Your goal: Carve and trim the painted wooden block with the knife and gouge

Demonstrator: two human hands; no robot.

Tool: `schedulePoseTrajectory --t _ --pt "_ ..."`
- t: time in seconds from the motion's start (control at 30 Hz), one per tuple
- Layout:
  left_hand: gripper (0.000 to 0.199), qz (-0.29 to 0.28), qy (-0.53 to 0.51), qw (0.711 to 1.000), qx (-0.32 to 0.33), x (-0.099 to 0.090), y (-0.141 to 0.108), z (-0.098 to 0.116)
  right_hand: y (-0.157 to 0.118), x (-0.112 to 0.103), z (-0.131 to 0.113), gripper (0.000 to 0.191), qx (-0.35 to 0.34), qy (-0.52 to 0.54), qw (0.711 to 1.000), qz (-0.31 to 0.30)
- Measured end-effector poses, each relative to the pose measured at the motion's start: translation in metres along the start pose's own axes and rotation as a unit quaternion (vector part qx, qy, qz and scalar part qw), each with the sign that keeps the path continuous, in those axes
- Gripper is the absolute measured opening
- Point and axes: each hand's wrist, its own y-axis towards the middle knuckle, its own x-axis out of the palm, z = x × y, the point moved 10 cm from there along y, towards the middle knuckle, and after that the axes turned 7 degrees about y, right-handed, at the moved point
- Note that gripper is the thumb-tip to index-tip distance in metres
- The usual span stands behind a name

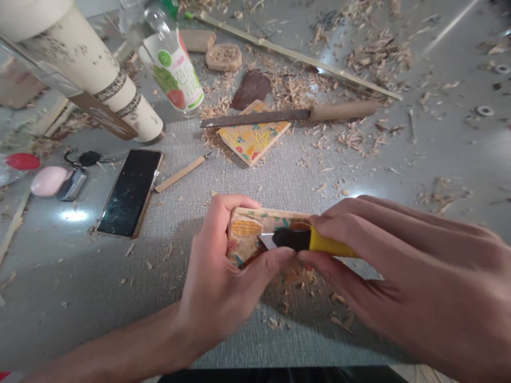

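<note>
My left hand point(227, 266) grips a small wooden block point(247, 229) by its left end, thumb across the front and fingers behind. Carved and painted patterns in orange, teal and red cover the block's face. In my right hand point(403, 260) is a yellow and black utility knife point(329, 242), pinched between thumb and fingers. Its short blade point(267, 241) points left and touches or hovers just over the block's face; which, I cannot tell. My left thumb tip lies close beneath the knife's black front end. The right part of the block is partly hidden by the knife and fingers.
Behind the block a file point(287, 116) with a wooden handle rests across another painted wooden piece point(249, 141). A carving tool point(183, 173), a phone point(131, 194), a plastic bottle point(173, 69) and a tall cream tumbler point(139, 114) are to the left. Wood shavings point(379, 58) litter the table.
</note>
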Motion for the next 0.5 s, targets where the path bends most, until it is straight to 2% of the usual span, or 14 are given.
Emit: schedulePoseTrajectory --t 0.17,0.3,0.5 --pt "0.057 0.001 -0.022 0.999 -0.037 0.000 0.002 -0.007 0.001 -0.003 -0.004 0.027 -0.026 -0.051 0.998 0.011" --pt "0.054 -0.001 -0.018 0.998 -0.065 0.000 0.006 -0.010 0.003 0.001 -0.001 0.031 -0.050 -0.042 0.998 -0.002" --pt "0.059 -0.014 -0.052 0.994 -0.090 0.003 0.011 -0.013 0.002 0.006 0.009 0.041 -0.034 -0.028 0.999 -0.027"
